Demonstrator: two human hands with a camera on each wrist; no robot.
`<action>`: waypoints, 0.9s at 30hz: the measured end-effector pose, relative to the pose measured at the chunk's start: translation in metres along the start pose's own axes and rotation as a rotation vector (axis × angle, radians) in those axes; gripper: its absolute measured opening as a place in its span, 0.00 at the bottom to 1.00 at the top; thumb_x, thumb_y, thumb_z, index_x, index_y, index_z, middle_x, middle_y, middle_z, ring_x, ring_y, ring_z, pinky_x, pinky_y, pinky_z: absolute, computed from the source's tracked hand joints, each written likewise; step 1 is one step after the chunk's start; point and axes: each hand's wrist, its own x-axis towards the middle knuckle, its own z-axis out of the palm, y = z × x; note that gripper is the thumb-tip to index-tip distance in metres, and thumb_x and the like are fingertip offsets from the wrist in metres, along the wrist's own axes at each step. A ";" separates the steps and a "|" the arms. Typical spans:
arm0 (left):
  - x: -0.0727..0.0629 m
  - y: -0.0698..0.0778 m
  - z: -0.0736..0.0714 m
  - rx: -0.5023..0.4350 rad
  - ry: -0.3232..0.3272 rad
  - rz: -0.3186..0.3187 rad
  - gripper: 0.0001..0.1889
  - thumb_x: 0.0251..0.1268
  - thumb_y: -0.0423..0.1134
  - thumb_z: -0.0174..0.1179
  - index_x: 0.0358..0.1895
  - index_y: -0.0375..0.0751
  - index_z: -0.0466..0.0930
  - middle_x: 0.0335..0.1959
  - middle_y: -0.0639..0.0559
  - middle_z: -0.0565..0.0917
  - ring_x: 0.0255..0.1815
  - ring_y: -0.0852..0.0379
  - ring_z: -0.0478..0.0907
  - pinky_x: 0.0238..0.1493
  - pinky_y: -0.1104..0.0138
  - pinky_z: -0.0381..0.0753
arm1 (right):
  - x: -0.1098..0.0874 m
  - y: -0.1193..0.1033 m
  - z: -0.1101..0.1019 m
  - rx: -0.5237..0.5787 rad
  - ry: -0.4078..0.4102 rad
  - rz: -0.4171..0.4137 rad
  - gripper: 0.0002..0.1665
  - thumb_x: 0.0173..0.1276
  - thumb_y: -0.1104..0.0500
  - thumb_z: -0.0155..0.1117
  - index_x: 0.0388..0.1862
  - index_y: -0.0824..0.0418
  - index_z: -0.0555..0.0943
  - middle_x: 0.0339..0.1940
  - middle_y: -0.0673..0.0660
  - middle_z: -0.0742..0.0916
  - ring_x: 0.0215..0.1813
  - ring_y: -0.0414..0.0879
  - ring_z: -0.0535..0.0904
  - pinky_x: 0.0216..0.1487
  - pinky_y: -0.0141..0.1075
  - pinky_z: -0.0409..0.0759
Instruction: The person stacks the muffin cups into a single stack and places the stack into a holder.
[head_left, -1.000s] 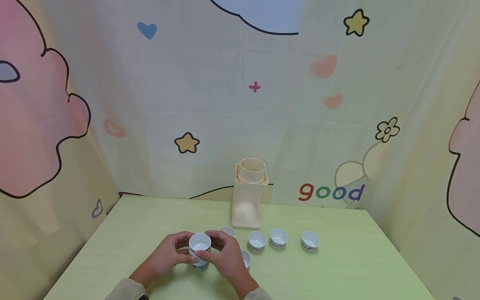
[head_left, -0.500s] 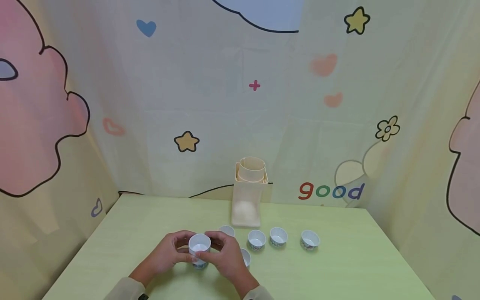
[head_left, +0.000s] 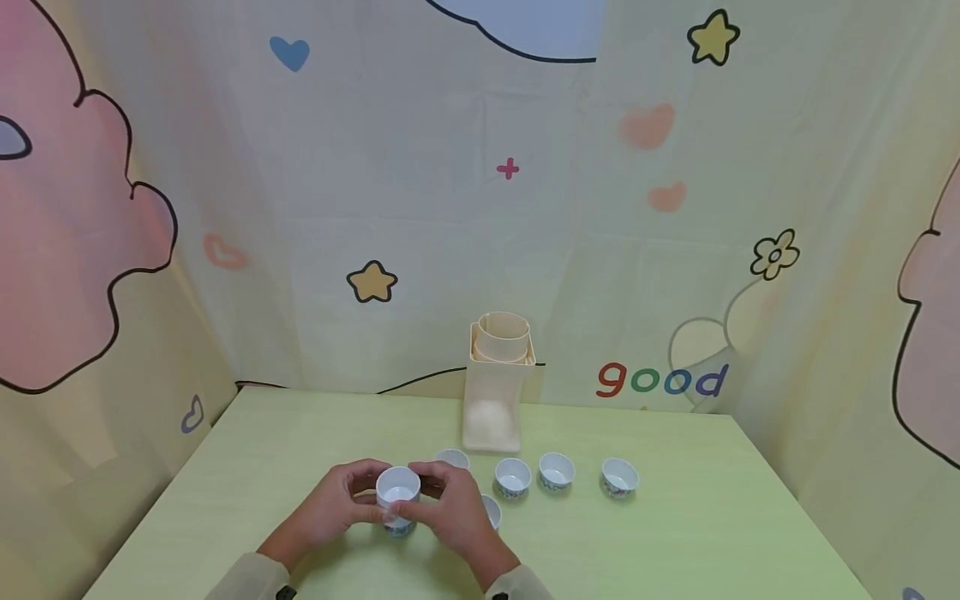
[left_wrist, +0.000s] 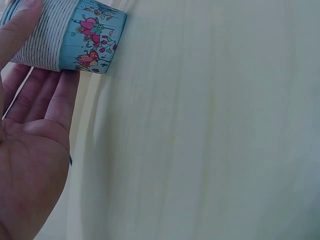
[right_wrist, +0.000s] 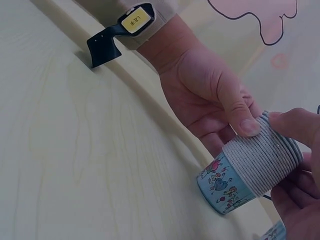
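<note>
A stack of nested paper cups (head_left: 398, 492) stands upright between my two hands, rims up. Its lowest cup shows a light blue side with pink flowers (left_wrist: 92, 37), and many white rims are packed above it. My left hand (head_left: 330, 506) grips the stack from the left, thumb in front and fingers behind. From the other side my right hand (head_left: 456, 510) holds it, its thumb pressed across the front near the top. In the right wrist view both thumbs lie on the ribbed rims (right_wrist: 262, 155). Whether the base touches the table cannot be told.
Several single paper cups stand upright to the right: one cup (head_left: 491, 511) beside my right hand, another cup (head_left: 452, 458) partly behind it, and a far-right cup (head_left: 619, 479). A cream cup dispenser (head_left: 492, 400) with a round tube stands at the table's (head_left: 675, 542) back, before a printed curtain.
Both hands keep hold of the cup stack with hardly any movement. The head view has tipped slightly, so the background and loose cups sit a little higher in it.
</note>
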 end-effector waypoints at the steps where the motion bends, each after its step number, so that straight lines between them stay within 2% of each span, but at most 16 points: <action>1: 0.000 0.000 0.000 0.000 0.001 0.000 0.32 0.55 0.35 0.77 0.63 0.29 0.76 0.59 0.38 0.82 0.56 0.61 0.84 0.57 0.69 0.85 | 0.000 0.000 0.000 -0.005 -0.001 0.000 0.29 0.58 0.62 0.81 0.58 0.68 0.83 0.53 0.64 0.89 0.56 0.57 0.87 0.61 0.47 0.85; 8: -0.002 -0.001 -0.001 0.008 0.010 0.006 0.32 0.55 0.35 0.78 0.63 0.30 0.76 0.60 0.36 0.81 0.56 0.61 0.83 0.58 0.70 0.85 | -0.002 0.001 -0.001 -0.060 0.008 0.009 0.30 0.57 0.59 0.82 0.57 0.66 0.83 0.53 0.60 0.89 0.57 0.53 0.87 0.61 0.41 0.85; 12: -0.002 0.000 -0.001 0.012 0.015 -0.005 0.33 0.54 0.36 0.78 0.63 0.30 0.76 0.60 0.35 0.81 0.57 0.60 0.83 0.58 0.70 0.84 | -0.005 0.001 -0.006 -0.082 0.019 -0.006 0.29 0.57 0.58 0.82 0.57 0.65 0.84 0.54 0.59 0.89 0.58 0.55 0.86 0.62 0.41 0.85; 18: -0.001 0.001 0.000 0.005 0.018 -0.031 0.34 0.53 0.36 0.79 0.63 0.30 0.76 0.60 0.35 0.81 0.57 0.56 0.83 0.58 0.69 0.85 | -0.011 0.003 -0.017 -0.086 0.054 -0.041 0.28 0.56 0.56 0.83 0.54 0.63 0.86 0.54 0.61 0.88 0.59 0.61 0.84 0.63 0.39 0.84; 21: 0.000 0.001 0.001 0.004 0.020 -0.036 0.34 0.52 0.36 0.79 0.63 0.30 0.76 0.60 0.34 0.81 0.58 0.53 0.84 0.58 0.68 0.85 | -0.016 0.003 -0.025 -0.088 0.073 -0.057 0.26 0.56 0.56 0.83 0.53 0.61 0.86 0.54 0.62 0.88 0.58 0.61 0.84 0.64 0.39 0.83; 27: 0.001 0.001 0.001 0.007 0.022 -0.042 0.35 0.51 0.35 0.79 0.63 0.30 0.76 0.60 0.34 0.82 0.59 0.46 0.83 0.58 0.68 0.85 | -0.026 0.003 -0.038 -0.113 0.145 -0.053 0.27 0.56 0.55 0.83 0.53 0.63 0.86 0.53 0.60 0.90 0.59 0.59 0.85 0.64 0.38 0.83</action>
